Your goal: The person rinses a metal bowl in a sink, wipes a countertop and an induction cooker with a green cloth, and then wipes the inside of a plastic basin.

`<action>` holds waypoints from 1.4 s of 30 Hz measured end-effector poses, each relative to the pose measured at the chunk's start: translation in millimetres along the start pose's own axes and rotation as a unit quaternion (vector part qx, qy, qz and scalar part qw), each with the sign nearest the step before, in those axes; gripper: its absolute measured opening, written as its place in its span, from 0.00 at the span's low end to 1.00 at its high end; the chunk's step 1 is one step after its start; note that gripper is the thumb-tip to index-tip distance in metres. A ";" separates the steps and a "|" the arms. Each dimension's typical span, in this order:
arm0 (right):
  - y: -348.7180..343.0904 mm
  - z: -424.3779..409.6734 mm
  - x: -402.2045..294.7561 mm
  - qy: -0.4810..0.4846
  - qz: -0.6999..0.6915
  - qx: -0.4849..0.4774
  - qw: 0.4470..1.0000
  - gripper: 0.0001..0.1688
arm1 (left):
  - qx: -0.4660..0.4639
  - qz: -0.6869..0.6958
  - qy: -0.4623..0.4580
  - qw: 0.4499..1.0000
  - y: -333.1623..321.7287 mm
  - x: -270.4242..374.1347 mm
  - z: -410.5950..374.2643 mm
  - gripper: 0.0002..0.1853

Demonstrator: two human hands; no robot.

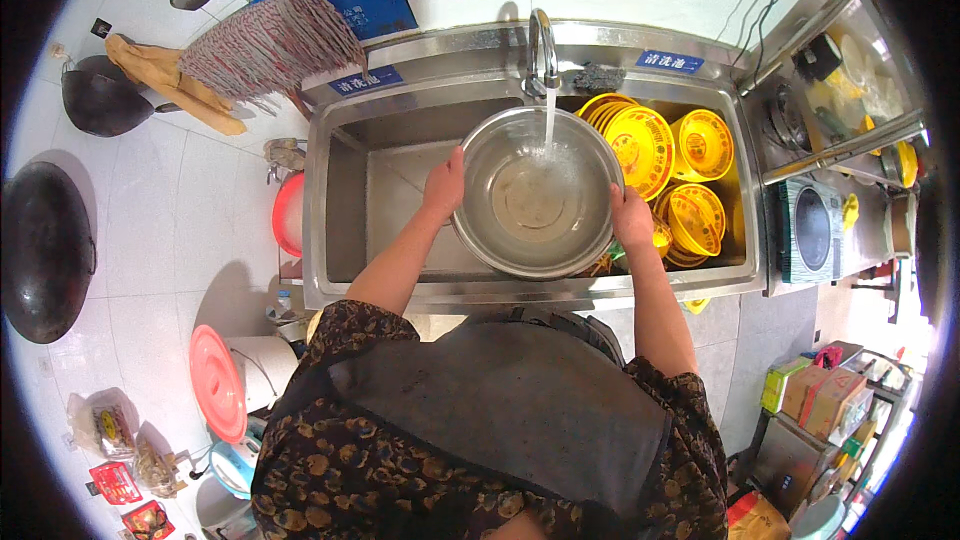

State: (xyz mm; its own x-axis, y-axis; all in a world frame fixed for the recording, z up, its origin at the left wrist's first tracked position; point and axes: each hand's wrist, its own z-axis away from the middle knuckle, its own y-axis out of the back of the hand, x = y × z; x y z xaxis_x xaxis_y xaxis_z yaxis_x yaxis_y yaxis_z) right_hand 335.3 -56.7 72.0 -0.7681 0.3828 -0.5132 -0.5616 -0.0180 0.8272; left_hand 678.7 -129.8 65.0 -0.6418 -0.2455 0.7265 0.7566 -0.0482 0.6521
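Between my two hands is a wide stainless steel basin [487, 240], gripped at opposite rims. My left hand [445, 184] holds its left edge, and my right hand [632, 216] holds its lower right edge. A chrome faucet [537, 52] pours a stream of water into the basin, and the water ripples where it lands. The basin sits over the middle of a steel double sink [405, 292], covering the divider. Yellow patterned bowls [637, 154] stand stacked in the right compartment, partly hidden by the basin. The fingers under the rim are out of sight.
A dark scouring pad [598, 78] lies on the ledge right of the faucet. A mop head [274, 41] and a wok [49, 251] hang at the left. An induction cooker [812, 231] stands right of the sink. A lidded bucket [262, 364] is at my lower left.
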 end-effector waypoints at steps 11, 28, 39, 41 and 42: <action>0.5 3.2 0.1 0.014 -0.015 0.016 1.000 0.31 | 0.014 0.004 -0.003 1.000 -1.9 1.6 3.2 0.36; 5.7 3.8 -4.0 -0.020 0.004 -0.018 1.000 0.32 | 0.010 -0.018 -0.001 1.000 -0.5 2.3 0.2 0.38; 0.7 3.6 0.1 0.017 -0.019 0.022 0.999 0.32 | 0.015 -0.013 -0.002 1.000 0.5 5.4 4.3 0.38; -0.2 2.9 1.3 0.017 -0.020 0.018 1.000 0.32 | 0.015 -0.007 -0.005 1.000 0.5 4.3 3.7 0.38; -0.1 2.9 0.4 0.017 -0.020 0.016 1.000 0.32 | 0.018 -0.007 -0.007 1.000 0.7 3.8 3.1 0.38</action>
State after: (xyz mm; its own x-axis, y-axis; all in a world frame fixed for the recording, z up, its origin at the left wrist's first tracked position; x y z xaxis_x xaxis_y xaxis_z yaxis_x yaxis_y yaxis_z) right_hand 336.0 -53.8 72.3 -0.7552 0.3512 -0.5535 -0.5828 0.0268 0.8122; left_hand 676.4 -127.7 68.9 -0.6536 -0.2322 0.7203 0.7430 -0.0159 0.6691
